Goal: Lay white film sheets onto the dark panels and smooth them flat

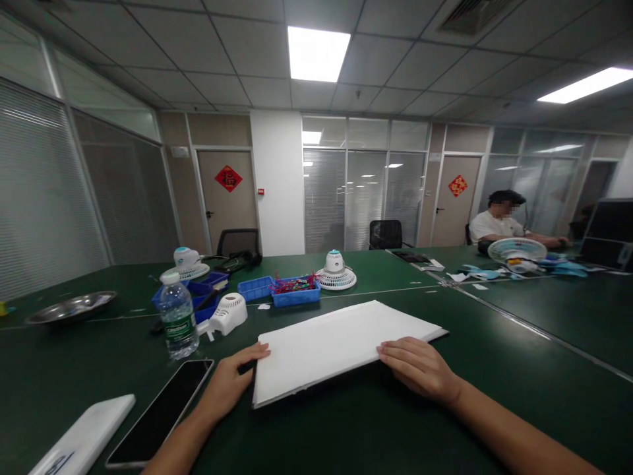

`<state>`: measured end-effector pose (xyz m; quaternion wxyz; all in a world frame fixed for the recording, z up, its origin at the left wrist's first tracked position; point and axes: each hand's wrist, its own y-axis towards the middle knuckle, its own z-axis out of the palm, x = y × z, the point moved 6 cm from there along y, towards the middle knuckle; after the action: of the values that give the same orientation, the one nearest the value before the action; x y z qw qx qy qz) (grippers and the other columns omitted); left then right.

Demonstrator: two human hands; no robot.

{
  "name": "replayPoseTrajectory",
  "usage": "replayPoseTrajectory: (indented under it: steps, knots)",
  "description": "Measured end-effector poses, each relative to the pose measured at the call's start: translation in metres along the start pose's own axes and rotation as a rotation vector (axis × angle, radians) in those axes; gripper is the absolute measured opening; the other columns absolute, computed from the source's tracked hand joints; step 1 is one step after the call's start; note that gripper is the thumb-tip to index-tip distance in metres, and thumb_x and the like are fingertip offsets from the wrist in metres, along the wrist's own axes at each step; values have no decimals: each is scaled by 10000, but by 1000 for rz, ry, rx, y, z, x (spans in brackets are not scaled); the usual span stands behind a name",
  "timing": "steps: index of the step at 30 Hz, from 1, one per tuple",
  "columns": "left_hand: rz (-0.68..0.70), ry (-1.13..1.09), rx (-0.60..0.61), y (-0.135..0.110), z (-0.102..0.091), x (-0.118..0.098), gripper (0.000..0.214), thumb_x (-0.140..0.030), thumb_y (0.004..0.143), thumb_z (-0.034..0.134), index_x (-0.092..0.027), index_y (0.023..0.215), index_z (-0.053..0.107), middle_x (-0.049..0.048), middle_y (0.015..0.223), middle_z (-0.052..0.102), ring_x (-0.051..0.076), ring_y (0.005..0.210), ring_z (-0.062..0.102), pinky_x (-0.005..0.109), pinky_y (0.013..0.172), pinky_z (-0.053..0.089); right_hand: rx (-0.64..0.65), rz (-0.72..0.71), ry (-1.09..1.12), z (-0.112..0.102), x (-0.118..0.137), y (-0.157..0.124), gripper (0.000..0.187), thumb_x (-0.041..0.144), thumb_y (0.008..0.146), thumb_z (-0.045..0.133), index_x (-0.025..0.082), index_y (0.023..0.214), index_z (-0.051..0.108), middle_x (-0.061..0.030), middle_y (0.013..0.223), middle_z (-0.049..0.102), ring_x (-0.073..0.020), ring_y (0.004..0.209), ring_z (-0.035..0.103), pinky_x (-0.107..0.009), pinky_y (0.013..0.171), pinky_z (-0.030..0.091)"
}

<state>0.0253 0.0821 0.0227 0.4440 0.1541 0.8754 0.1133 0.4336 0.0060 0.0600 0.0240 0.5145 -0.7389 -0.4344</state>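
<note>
A flat stack of white paper (341,346) is held just over the green table, tilted toward me, with layered edges at its near side and a dark edge showing under its far right corner. My left hand (233,377) grips the left end, thumb on top and the other fingers partly hidden. At the near right edge, my right hand (420,369) has its fingers laid over the top, closed on the stack; its thumb is out of sight. Left of my left hand lies a dark-screened phone (163,412), with a white slab-like object (84,439) beside it.
Beyond my left hand stand a water bottle (179,320) and a white plastic housing (230,313). Blue trays (297,298), one with coloured wires, sit near a small fan (336,272). A metal dish (72,309) is far left. A person (499,221) sits at the right.
</note>
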Motion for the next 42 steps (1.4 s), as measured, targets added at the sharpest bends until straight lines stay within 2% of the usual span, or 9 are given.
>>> replayPoseTrajectory:
  steps: [5, 8, 11, 17, 21, 26, 31, 36, 42]
  knots:
    - [20, 21, -17, -1, 1, -2, 344, -389, 819, 614, -279, 1098, 783, 35, 1310, 711, 280, 1310, 587, 492, 1187, 359, -65, 82, 11, 9, -4, -2, 392, 110, 869, 677, 153, 1256, 626, -114, 1109, 744, -212, 1067, 678, -379, 883, 569]
    - [20, 38, -16, -1, 3, -3, 352, -401, 811, 621, -290, 1106, 779, 23, 1318, 707, 273, 1304, 593, 474, 1182, 370, -108, 143, -11, 6, -4, -2, 298, 92, 884, 641, 167, 1172, 659, -88, 993, 741, -194, 943, 684, -358, 816, 562]
    - [0, 67, -27, 0, 3, -2, 374, -416, 765, 652, -263, 1078, 790, 41, 1303, 716, 285, 1286, 608, 462, 1172, 384, -80, 169, -61, -2, -3, 6, 246, 87, 904, 597, 168, 1123, 673, -84, 942, 726, -185, 858, 668, -333, 750, 538]
    - [-127, 174, -133, 3, -11, 11, 631, -450, 791, 596, -175, 1359, 618, 119, 1386, 654, 351, 1314, 571, 546, 1127, 406, 148, 358, -191, -55, -20, 49, 173, 177, 954, 542, 193, 1050, 685, -60, 910, 682, -167, 787, 629, -288, 694, 491]
    - [-166, 217, -101, 3, -11, 18, 582, -477, 811, 569, -200, 1315, 656, 108, 1337, 691, 351, 1222, 643, 520, 1055, 479, 360, 495, -270, -98, -27, 57, 189, 215, 937, 557, 251, 1077, 678, -25, 942, 674, -166, 793, 644, -268, 645, 468]
    - [-156, 231, -52, 3, -7, 17, 514, -460, 841, 514, -222, 1259, 696, 75, 1313, 710, 312, 1234, 637, 463, 1083, 456, 518, 630, -408, -137, -44, 31, 221, 289, 942, 530, 297, 1099, 684, -8, 1029, 697, -178, 782, 679, -283, 610, 473]
    - [-161, 222, -37, 1, -8, 18, 513, -461, 855, 487, -241, 1272, 690, 62, 1327, 702, 296, 1241, 634, 439, 1061, 475, 668, 750, -530, -155, -77, -4, 242, 344, 934, 523, 300, 1097, 697, -25, 1059, 722, -219, 762, 698, -306, 570, 461]
    - [-158, 219, -36, 2, -8, 19, 511, -452, 847, 489, -226, 1252, 705, 64, 1306, 715, 297, 1234, 640, 438, 1054, 481, 766, 852, -583, -152, -103, -33, 233, 308, 947, 494, 238, 1034, 698, -80, 1004, 741, -262, 786, 709, -325, 597, 465]
    - [-155, 200, -42, 1, -9, 15, 504, -455, 831, 509, -226, 1227, 719, 67, 1285, 727, 301, 1216, 652, 451, 1054, 480, 773, 892, -590, -131, -122, -59, 232, 162, 923, 467, 175, 1023, 676, -146, 967, 745, -291, 797, 723, -361, 644, 500]
